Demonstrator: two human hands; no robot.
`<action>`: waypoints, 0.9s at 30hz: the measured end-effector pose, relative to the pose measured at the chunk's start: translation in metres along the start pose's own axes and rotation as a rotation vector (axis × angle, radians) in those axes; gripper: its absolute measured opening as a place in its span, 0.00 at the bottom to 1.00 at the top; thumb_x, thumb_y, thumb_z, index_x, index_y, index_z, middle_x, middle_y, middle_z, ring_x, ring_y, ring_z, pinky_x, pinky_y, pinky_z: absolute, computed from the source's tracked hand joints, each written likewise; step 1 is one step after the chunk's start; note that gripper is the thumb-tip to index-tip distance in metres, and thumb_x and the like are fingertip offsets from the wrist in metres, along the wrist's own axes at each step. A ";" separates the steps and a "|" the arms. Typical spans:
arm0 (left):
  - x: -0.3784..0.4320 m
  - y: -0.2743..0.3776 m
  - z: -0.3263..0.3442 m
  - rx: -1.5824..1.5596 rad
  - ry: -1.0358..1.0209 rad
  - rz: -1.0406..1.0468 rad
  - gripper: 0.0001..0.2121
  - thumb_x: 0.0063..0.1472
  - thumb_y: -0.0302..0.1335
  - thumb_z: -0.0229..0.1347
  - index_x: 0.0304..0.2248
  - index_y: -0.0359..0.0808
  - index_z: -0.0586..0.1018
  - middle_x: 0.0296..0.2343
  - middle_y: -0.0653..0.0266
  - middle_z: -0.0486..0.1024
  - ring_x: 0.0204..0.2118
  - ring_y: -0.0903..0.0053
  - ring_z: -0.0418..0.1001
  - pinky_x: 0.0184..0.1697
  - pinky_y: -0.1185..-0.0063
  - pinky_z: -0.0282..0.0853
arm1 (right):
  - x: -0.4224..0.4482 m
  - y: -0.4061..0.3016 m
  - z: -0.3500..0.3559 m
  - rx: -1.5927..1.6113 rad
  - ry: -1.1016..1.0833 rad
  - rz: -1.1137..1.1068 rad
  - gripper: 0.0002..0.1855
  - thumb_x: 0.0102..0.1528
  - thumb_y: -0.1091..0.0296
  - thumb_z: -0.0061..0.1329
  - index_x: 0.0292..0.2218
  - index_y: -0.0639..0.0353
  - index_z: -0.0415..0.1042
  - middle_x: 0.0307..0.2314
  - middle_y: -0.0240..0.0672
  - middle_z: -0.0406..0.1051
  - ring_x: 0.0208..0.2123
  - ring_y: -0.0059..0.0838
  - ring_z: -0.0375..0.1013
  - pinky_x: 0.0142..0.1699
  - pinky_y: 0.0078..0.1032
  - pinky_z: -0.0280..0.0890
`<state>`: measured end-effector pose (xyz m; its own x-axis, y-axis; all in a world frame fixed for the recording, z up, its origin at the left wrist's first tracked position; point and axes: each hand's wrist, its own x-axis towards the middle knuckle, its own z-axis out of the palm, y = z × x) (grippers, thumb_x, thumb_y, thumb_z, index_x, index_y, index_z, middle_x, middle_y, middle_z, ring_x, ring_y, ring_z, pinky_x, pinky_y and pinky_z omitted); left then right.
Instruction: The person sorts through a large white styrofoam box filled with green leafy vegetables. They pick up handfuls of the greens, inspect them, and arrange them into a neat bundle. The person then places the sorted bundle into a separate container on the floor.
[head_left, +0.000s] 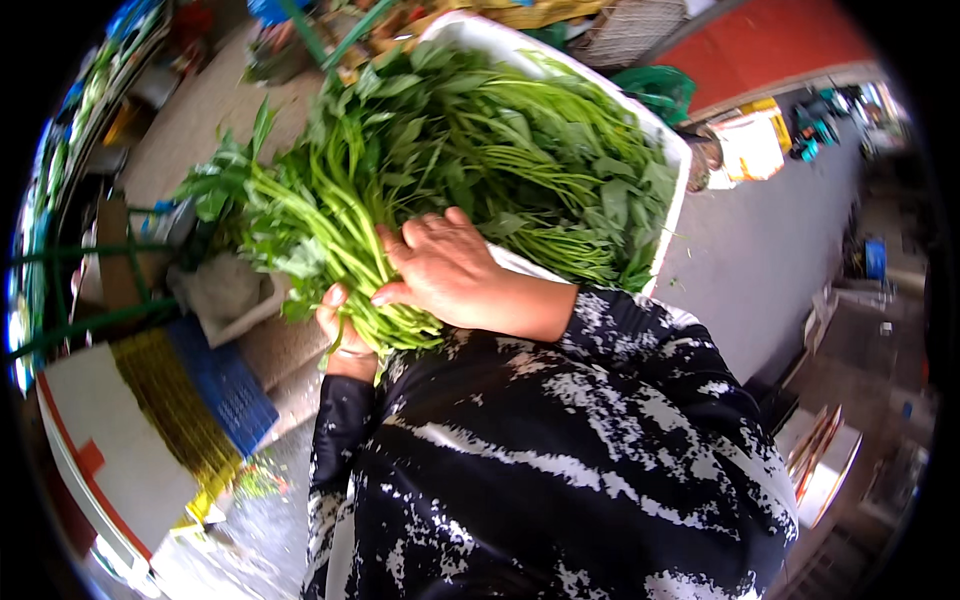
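A bunch of leafy green vegetables (322, 202) with long pale stems lies slanted in front of my body. My left hand (345, 326) is closed around the lower stems from the left side, partly hidden beneath them. Across the stems rests my right hand (442, 266), its thumb and fingers gripping them near the cut ends. Just beyond stands a white foam box (679, 161), filled with more of the same leafy greens (540, 150). The bunch's leaves overlap the greens at the box's left side.
Green metal bars (97, 322) and a foam box holding a plastic bag (225, 296) are at the left. A red surface (765, 41) lies at the upper right, with a green plastic bag (660, 90) beside the box. Cartons (821, 457) stand at the lower right.
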<state>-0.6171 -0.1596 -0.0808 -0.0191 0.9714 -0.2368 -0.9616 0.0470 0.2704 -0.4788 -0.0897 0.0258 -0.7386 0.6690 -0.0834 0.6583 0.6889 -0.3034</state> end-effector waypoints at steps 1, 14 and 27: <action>0.001 0.000 0.004 0.027 0.027 0.008 0.30 0.44 0.36 0.49 0.48 0.31 0.60 0.44 0.55 0.64 0.45 0.66 0.64 0.49 0.74 0.60 | 0.003 0.005 -0.002 0.017 -0.017 0.009 0.38 0.45 0.39 0.41 0.47 0.63 0.59 0.30 0.40 0.62 0.37 0.35 0.61 0.42 0.31 0.50; 0.013 -0.002 0.040 0.042 -0.136 -0.133 0.28 0.42 0.31 0.53 0.46 0.34 0.61 0.34 0.52 0.66 0.33 0.67 0.68 0.35 0.74 0.70 | -0.005 0.047 -0.010 0.733 0.034 0.220 0.50 0.28 0.38 0.58 0.46 0.60 0.52 0.36 0.45 0.65 0.38 0.37 0.66 0.41 0.31 0.61; -0.017 0.066 0.103 -0.376 -0.531 0.190 0.19 0.42 0.19 0.54 0.36 0.40 0.65 0.34 0.71 0.64 0.39 0.81 0.63 0.43 0.60 0.55 | -0.066 0.151 -0.052 0.719 -0.308 -0.050 0.23 0.45 0.57 0.51 0.43 0.53 0.65 0.42 0.35 0.64 0.38 0.28 0.68 0.40 0.25 0.63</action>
<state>-0.6518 -0.1490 0.0372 -0.1529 0.9418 0.2993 -0.9864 -0.1271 -0.1038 -0.3226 -0.0152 0.0347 -0.8410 0.4620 -0.2815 0.4452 0.2953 -0.8453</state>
